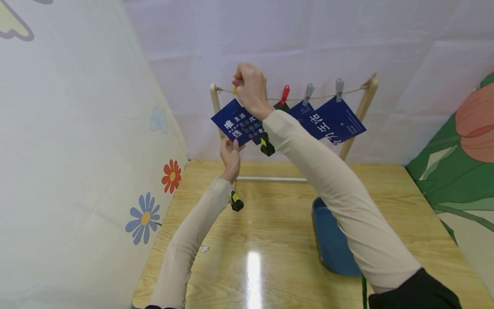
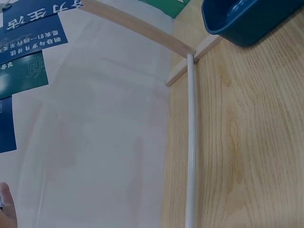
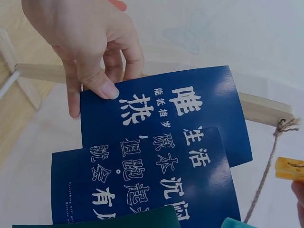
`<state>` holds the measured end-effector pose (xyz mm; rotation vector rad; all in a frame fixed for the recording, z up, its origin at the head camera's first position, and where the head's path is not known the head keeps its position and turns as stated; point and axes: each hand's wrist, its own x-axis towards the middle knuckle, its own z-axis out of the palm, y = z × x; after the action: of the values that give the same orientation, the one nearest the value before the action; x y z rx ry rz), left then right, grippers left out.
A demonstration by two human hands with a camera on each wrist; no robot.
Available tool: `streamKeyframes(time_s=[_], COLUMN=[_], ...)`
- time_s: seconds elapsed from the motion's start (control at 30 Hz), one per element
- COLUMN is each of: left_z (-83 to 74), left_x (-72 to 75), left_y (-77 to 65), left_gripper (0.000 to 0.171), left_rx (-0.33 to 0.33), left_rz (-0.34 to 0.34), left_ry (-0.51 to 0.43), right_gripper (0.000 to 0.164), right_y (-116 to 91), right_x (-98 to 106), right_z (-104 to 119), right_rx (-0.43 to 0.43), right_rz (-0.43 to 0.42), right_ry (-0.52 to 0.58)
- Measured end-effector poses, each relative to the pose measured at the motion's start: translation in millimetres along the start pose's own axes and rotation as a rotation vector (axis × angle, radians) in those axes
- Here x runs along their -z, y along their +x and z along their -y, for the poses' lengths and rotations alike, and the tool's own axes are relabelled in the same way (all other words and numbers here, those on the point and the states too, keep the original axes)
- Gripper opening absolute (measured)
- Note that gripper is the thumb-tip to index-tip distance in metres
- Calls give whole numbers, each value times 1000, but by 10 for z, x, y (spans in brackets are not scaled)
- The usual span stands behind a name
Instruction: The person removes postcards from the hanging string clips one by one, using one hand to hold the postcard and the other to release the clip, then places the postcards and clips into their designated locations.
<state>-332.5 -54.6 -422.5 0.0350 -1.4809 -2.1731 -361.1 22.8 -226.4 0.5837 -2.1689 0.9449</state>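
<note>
A dark blue card (image 3: 218,95) with white characters is pinched at its lower edge by my left hand (image 1: 230,159), the thumb on its printed face. Up at the twine (image 3: 266,183), my right hand (image 1: 251,88) grips a yellow clothespin (image 3: 289,168); only its fingertips show in the right wrist view. The clothespin looks apart from the card there. A second blue card (image 3: 166,185) overlaps the held one, and a green card (image 3: 104,219) overlaps that. A teal clothespin (image 3: 235,223) shows at the lower edge. In the left wrist view, part of my left hand (image 2: 7,209) appears.
Wooden posts (image 1: 360,113) carry the twine, with a white bar (image 1: 272,179) low between them. A red clothespin (image 1: 284,95) and grey clothespins (image 1: 339,89) hold more cards (image 1: 332,122). A blue bin (image 1: 333,244) stands on the wooden table (image 1: 285,240), right of centre.
</note>
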Motion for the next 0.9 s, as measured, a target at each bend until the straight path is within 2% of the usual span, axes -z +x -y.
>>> streamKeyframes(time_s=[0.43,0.67,0.9], left_z=[1,46,110], left_x=[57,110,181], left_y=[-25,-50,-67], left_gripper=[7,5,6], left_rx=[22,21,11], left_rz=[-7,-25,-17], left_ry=[28,34,42], right_gripper=[9,7,6], right_y=[-52,-94,-167], right_x=[17,25,44], right_z=[27,27,66], right_rx=[57,86,94], right_rz=[46,54,57], right_ry=[33,43,59])
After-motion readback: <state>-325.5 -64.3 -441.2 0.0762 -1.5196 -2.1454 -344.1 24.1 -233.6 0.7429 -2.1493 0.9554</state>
